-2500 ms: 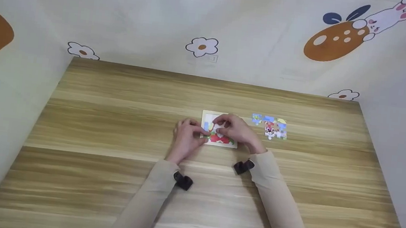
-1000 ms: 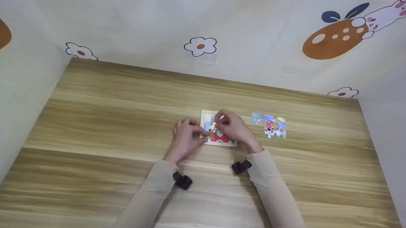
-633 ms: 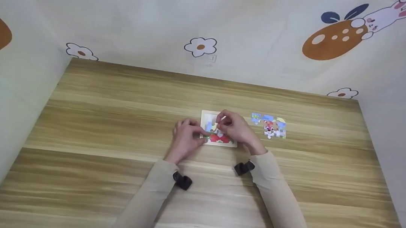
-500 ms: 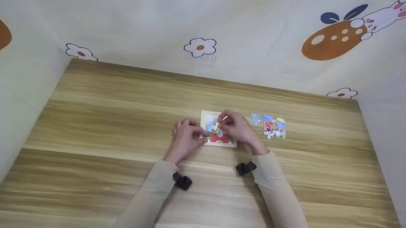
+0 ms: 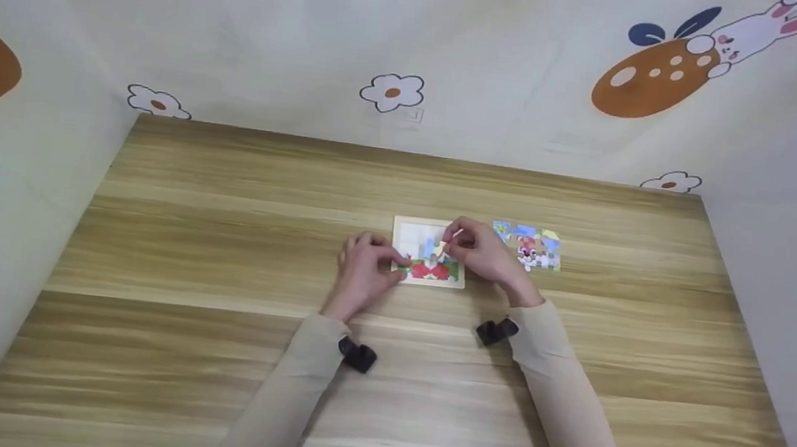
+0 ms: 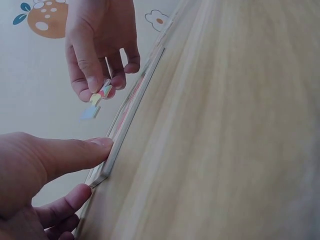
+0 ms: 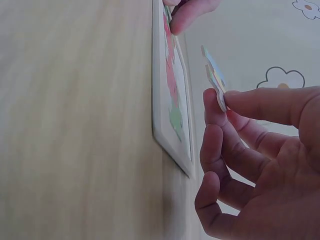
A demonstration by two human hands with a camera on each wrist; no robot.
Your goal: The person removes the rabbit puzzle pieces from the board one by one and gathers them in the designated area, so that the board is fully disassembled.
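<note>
Puzzle piece (image 6: 95, 100), or maybe a joined pair, I can't tell which, hangs above the frame (image 7: 158, 90), apart from it, pinched between thumb and forefinger of the right hand (image 5: 488, 254), its other fingers loosely bent; the left hand (image 5: 364, 268) holds the frame's near left corner, thumb pressed on top, forefinger against the edge; to seat the piece well, I'd anchor that corner, lay the piece level, line up its tabs with the red row (image 5: 430, 272) inside, then press evenly; forcing it tilted could, I judge, nudge that row loose; more loose pieces (image 5: 527, 244) lie right of the frame; I can read no brand or lettering; one small wall mark (image 5: 416, 115) is too faint.
</note>
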